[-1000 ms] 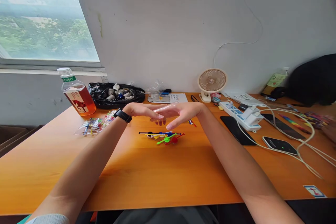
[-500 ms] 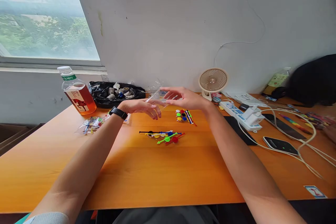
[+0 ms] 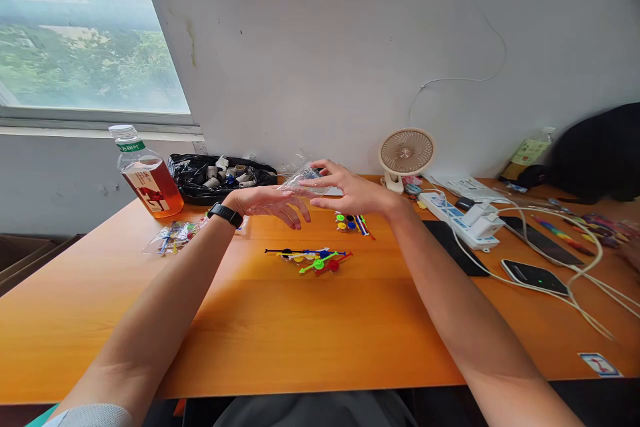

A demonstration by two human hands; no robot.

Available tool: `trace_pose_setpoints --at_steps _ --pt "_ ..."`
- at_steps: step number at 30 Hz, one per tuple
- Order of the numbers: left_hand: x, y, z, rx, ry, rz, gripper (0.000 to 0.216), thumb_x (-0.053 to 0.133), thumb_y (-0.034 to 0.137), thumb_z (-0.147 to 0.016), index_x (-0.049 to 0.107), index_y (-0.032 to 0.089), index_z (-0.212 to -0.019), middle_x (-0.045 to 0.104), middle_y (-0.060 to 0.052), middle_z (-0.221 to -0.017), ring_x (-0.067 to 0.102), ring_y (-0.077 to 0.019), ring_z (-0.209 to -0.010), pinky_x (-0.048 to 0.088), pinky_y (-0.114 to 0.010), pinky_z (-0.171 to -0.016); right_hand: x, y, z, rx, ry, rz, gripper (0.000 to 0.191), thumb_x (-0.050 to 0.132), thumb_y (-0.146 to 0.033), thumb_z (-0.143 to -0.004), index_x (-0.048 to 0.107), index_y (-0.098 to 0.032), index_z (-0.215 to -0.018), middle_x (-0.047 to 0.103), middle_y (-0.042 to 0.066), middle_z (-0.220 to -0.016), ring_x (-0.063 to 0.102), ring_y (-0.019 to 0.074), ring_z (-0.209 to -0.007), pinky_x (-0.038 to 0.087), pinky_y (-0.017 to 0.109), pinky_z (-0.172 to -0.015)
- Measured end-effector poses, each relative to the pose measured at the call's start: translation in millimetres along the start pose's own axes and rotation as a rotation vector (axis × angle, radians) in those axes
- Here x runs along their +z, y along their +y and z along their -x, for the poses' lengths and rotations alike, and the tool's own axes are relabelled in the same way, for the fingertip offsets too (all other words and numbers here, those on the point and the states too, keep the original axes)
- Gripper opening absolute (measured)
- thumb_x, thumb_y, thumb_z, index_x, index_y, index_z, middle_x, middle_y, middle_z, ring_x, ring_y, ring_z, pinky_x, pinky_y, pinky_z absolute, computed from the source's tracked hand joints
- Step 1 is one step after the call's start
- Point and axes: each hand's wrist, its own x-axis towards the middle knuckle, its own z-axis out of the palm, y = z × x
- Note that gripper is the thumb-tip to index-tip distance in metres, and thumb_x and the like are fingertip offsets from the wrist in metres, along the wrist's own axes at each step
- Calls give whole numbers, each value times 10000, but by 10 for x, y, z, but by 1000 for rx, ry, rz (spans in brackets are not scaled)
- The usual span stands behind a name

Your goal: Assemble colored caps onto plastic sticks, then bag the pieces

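Over the middle of the table, a crumpled clear plastic bag (image 3: 296, 179) is held up between my two hands. My left hand (image 3: 270, 205), with a black band on its wrist, has the bag against its thumb side, its other fingers stretched out and drooping. My right hand (image 3: 347, 188) reaches in from the right with its fingers apart, overlapping the bag's edge. Below them lies a loose pile of coloured plastic arrow spinners (image 3: 319, 264), in green, red, blue, white, yellow and black. Behind, partly hidden by my right hand, are small coloured discs (image 3: 341, 221) and thin arrow sticks (image 3: 364, 225).
At left stand a tea bottle (image 3: 153, 187), a filled clear packet (image 3: 175, 235) and a black bag of scraps (image 3: 220, 177). A small fan (image 3: 406, 152), power strip (image 3: 457, 221), cables and a phone (image 3: 533, 277) occupy the right side.
My right hand has shifted slightly left and its fingers have spread, covering more of the discs behind. The bag has moved a little with it; my left hand stays nearly still.
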Motion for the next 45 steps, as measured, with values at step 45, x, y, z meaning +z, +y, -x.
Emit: trace_pose_setpoints --at_steps 45 --pt "-65 24 12 -67 401 -191 691 724 619 -919 606 196 -1452 700 -179 -1367 670 -358 -1254 499 -493 -1098 30 209 -159 319 592 -663 156 852 -230 -731 810 -158 -862 777 57 -814 726 180 -752 594 299 -742"
